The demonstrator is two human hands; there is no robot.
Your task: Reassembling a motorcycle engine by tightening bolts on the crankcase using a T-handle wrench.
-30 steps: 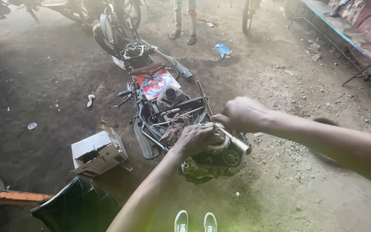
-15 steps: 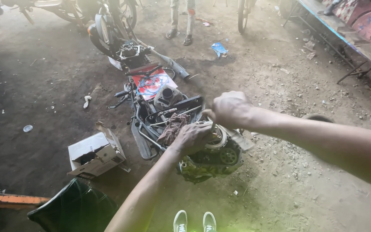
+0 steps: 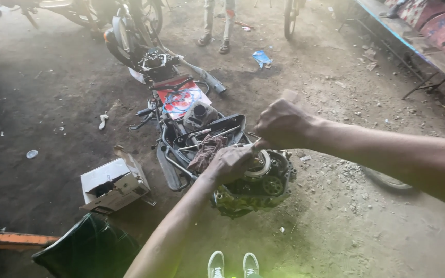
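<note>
A greasy motorcycle engine point(image 3: 256, 193) sits on the dirt floor just ahead of my shoes point(image 3: 233, 265). My left hand point(image 3: 231, 162) presses on a round silver disc point(image 3: 261, 163) on top of the engine. My right hand point(image 3: 283, 123) hovers just above and to the right of it, fist closed around a tool. A tan handle end point(image 3: 289, 95) sticks out above the fist and a thin shaft point(image 3: 257, 144) points down toward the disc. A brown rag point(image 3: 205, 151) lies on the stripped motorcycle frame point(image 3: 181, 136) behind the engine.
An open cardboard box point(image 3: 112, 185) lies left of the engine, with a dark green panel point(image 3: 86, 252) and an orange bar point(image 3: 11, 240) nearer me. Another person's feet point(image 3: 215, 42) stand at the back, by parked motorcycles point(image 3: 130, 25). A bench point(image 3: 413, 38) runs along the right.
My right hand has lifted up off the engine, and the metal tool that lay low beside the disc is now raised in the fist. My left hand stays on the disc.
</note>
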